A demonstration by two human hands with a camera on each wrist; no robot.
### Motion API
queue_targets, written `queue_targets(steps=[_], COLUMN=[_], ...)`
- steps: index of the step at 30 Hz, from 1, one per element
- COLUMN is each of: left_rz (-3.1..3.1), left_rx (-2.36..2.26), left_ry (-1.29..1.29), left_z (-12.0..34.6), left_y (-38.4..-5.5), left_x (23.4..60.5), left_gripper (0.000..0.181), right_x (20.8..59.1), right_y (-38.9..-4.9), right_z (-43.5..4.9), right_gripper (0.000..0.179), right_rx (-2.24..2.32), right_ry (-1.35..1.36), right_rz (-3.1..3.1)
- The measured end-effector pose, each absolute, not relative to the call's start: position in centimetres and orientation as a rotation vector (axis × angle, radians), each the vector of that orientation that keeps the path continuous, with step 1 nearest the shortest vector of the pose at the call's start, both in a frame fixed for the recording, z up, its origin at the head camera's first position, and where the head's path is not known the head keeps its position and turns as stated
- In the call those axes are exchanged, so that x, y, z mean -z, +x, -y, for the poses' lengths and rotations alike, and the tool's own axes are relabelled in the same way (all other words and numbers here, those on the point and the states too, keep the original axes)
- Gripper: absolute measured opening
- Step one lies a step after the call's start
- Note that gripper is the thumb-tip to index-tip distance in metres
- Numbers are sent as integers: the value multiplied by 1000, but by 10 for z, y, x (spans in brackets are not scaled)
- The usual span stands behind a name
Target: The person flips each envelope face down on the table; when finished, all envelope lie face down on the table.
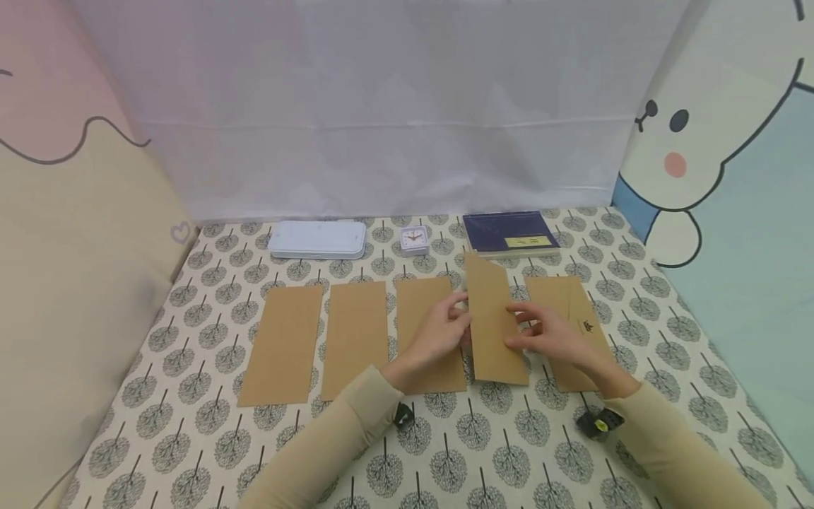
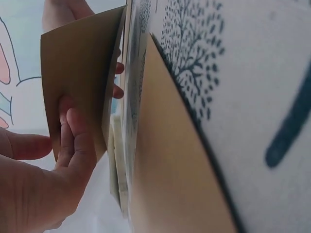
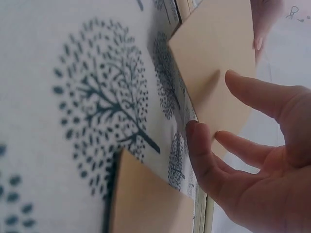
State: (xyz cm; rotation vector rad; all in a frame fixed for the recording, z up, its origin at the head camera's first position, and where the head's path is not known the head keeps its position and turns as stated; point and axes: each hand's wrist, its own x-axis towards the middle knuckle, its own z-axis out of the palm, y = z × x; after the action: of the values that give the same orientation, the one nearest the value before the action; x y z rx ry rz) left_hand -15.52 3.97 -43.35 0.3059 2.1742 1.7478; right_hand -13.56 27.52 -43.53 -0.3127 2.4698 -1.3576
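Head view: we find the left hand [image 1: 441, 332] pinching the left side of a brown booklet [image 1: 493, 318], which stands tilted, nearer the right edge of the tabletop [image 1: 509, 459]. A navy book [image 1: 499, 230] lies by the far edge. Left wrist view: we note that hand's fingers [image 2: 77, 128] against the booklet. Right wrist view: the right hand [image 3: 262, 191] has bent fingers at its edge; we cannot tell whether they grip.

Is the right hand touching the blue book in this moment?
No, the right hand is at the brown piece, apart from the book.
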Motion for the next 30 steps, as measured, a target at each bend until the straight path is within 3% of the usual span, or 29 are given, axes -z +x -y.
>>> queue_targets(steps=[9,21,25,30], left_rz=[-2167,-2194,-2222,-2209], left_rx=[-1657,-1435,-1389,-1322], left_ry=[219,303,336,395], left_z=[-38,-40,-41,-40], left_y=[-160,-160,-160,-160], left_x=[439,445,446,444], left_gripper=[55,68,55,18], right_x=[436,439,440,442], right_y=[-132,-134,-134,-135], right_z=[-279,-277,-277,-276], right_gripper=[72,72,72,71], right_rx=[1238,1062,1004,950], right_ry=[-314,-227,-254,-278], right_rz=[-2555,-2668,-2713,-2757])
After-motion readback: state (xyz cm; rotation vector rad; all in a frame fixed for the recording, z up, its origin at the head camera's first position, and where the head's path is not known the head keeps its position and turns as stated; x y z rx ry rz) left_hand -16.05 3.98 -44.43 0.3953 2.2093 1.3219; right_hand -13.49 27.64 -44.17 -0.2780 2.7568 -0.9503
